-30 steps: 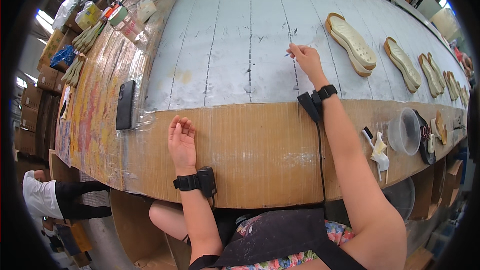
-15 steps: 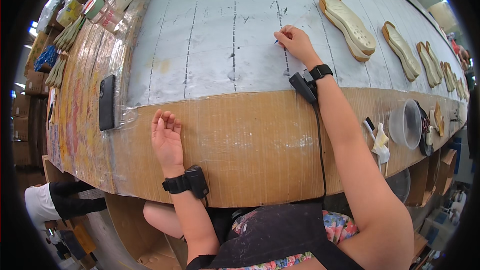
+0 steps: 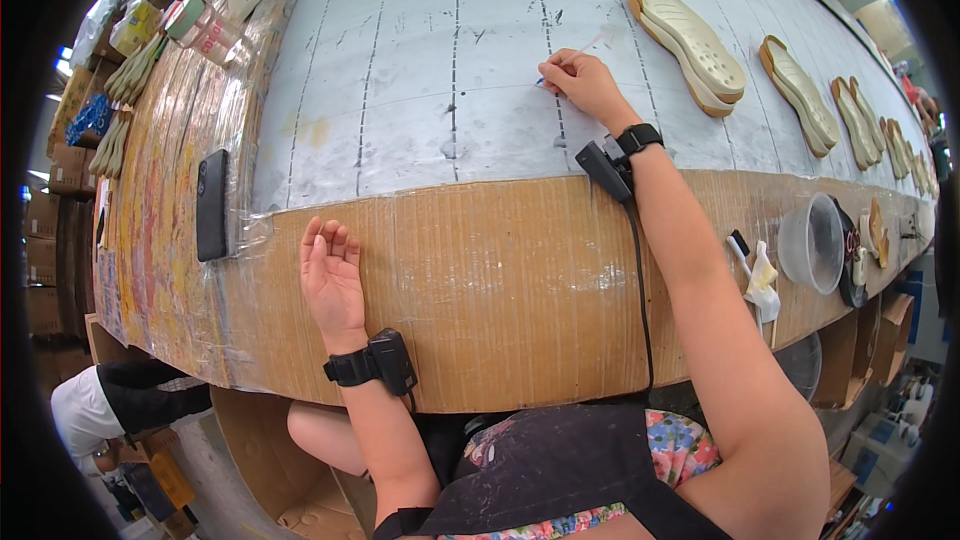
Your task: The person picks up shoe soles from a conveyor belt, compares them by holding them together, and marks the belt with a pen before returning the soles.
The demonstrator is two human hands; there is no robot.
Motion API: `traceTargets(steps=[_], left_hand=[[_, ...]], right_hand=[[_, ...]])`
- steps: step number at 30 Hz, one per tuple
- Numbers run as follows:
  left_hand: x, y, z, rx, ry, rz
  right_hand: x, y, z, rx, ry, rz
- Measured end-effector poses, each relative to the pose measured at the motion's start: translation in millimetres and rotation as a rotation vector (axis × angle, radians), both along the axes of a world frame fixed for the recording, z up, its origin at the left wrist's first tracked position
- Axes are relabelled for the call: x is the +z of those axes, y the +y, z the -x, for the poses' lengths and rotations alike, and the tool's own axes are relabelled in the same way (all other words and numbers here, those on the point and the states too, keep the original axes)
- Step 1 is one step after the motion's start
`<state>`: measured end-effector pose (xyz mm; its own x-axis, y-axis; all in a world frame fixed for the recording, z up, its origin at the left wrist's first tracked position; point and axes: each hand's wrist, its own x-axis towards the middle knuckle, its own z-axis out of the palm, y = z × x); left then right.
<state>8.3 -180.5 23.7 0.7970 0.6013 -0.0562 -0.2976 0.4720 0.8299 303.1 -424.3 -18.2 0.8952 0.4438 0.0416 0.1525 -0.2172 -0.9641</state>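
Note:
My right hand (image 3: 582, 82) pinches a slim pen (image 3: 541, 81) with a blue tip. Its pale, see-through barrel seems to stick out beyond the knuckles. The tip is at the white sheet-like surface (image 3: 400, 90), beside a dark dashed line, and a faint thin line runs leftward from there. My left hand (image 3: 332, 275) rests palm up over the brown cardboard edge (image 3: 480, 290), fingers loosely curled and holding nothing. To the right of my right hand lies a cream shoe sole (image 3: 690, 45) with a tan rim.
More soles (image 3: 800, 100) run in a row toward the right. A black phone (image 3: 212, 205) and a lidded jar (image 3: 207, 30) stand at left. Near the right edge are a clear plastic tub (image 3: 810, 243), a brush (image 3: 739, 248) and scissors (image 3: 853, 255). Another person (image 3: 95, 410) bends at lower left.
My right hand has shifted slightly left with the pen. The dashed lines and the soles appear a little further left. My left hand has hardly moved.

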Motion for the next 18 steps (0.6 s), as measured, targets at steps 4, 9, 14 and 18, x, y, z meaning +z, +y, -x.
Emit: traceTargets(steps=[4, 9, 14, 18], left_hand=[[0.1, -0.7, 0.1, 0.006, 0.009, -0.001], [0.8, 0.2, -0.5, -0.002, 0.012, -0.005], [0.1, 1.8, -1.0, -0.002, 0.007, 0.000], [-1.1, 2.0, -0.7, -0.005, 0.004, 0.001]], right_hand=[[-0.6, 1.5, 0.7, 0.017, -0.012, -0.010], [2.8, 3.6, 2.3, 0.030, 0.017, -0.017], [9.2, 7.7, 7.1, 0.029, 0.019, 0.014], [8.6, 9.7, 7.9, 0.029, 0.000, 0.041]])
